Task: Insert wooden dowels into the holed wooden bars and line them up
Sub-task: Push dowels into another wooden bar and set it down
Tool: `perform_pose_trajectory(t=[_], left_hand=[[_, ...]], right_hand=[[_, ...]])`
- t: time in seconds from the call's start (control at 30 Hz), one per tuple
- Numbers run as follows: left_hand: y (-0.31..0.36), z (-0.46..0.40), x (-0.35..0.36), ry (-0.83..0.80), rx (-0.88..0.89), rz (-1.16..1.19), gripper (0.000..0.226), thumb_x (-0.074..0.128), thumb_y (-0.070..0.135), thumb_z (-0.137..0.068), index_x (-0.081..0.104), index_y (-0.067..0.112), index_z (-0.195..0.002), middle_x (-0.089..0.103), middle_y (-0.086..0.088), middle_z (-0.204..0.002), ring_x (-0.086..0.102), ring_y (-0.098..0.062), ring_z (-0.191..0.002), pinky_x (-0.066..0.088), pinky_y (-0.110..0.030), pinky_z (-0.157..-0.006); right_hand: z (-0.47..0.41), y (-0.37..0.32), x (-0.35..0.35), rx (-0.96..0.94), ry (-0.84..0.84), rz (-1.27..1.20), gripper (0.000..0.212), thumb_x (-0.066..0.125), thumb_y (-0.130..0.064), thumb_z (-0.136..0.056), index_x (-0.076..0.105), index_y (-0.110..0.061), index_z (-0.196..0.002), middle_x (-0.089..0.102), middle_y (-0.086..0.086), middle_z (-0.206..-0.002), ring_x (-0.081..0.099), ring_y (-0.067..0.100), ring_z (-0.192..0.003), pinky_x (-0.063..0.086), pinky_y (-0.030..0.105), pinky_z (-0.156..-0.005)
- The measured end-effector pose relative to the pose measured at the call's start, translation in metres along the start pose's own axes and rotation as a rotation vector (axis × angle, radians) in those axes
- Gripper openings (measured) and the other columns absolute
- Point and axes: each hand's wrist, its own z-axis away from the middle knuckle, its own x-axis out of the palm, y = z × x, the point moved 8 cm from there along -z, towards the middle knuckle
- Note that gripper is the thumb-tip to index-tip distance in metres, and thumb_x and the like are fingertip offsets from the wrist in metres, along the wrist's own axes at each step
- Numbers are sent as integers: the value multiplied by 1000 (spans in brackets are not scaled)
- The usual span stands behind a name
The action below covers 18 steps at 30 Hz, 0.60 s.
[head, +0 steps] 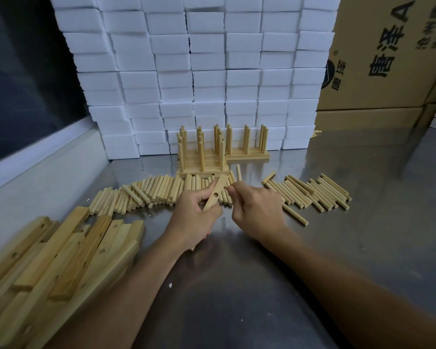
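Note:
My left hand [195,217] grips a holed wooden bar [217,191], tilted up and away over the steel table. My right hand [256,210] sits just right of it, its fingertips pinching among the loose dowels [156,191] near the bar's upper end; whether a dowel is in the pinch is hard to tell. More loose dowels [312,193] lie to the right. Behind stand finished bars with upright dowels [203,152], lined up side by side, with another group [247,144] further back.
A pile of empty holed bars [61,255] lies at the near left. A wall of white foam blocks [199,71] rises behind the work. Cardboard boxes [388,54] stand at the back right. The steel table [237,285] extends toward me.

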Motion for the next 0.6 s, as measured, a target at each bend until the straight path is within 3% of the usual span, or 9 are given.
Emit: perform_pose_trajectory(t=[0.1, 0.2, 0.33, 0.43, 0.6], left_hand=[[-3, 0, 1, -8, 15, -25, 63, 59, 3, -89, 48, 50, -131, 57, -7, -59, 43, -19, -44, 38, -31, -40], [-5, 0, -1, -2, 17, -45, 63, 60, 6, -90, 48, 58, -123, 60, -9, -62, 43, -20, -45, 39, -33, -40], [-7, -2, -1, -3, -1, -24, 58, 62, 10, -91, 51, 43, -137, 72, -17, -80, 50, -22, -44, 45, -30, -39], [-11, -3, 2, -2, -52, 14, 55, 63, 15, -92, 49, 32, -143, 71, 0, -64, 53, -20, -40, 45, -26, -40], [-20, -5, 0, 38, -154, 158, 56, 65, 14, -94, 48, 23, -146, 65, 2, -64, 53, -21, -41, 44, -28, -39]], right_hand=[[0, 5, 5, 25, -37, -61, 31, 50, -25, -96, 63, -7, -74, 54, 4, -51, 48, 26, -40, 42, 36, -40], [0, 7, 9, 26, -54, -94, 30, 49, -24, -97, 63, -8, -76, 54, 5, -51, 49, 26, -41, 44, 39, -41], [0, 7, 8, 20, -23, -65, 30, 52, -24, -97, 63, -9, -73, 54, 2, -51, 48, 21, -41, 43, 36, -39], [-2, 11, 8, 32, -16, -74, 28, 57, -22, -97, 67, -11, -74, 58, 0, -56, 51, 19, -46, 44, 37, -41], [-4, 13, 6, 78, 16, -181, 18, 62, -22, -97, 74, -9, -96, 68, 3, -79, 60, 16, -64, 52, 38, -55]])
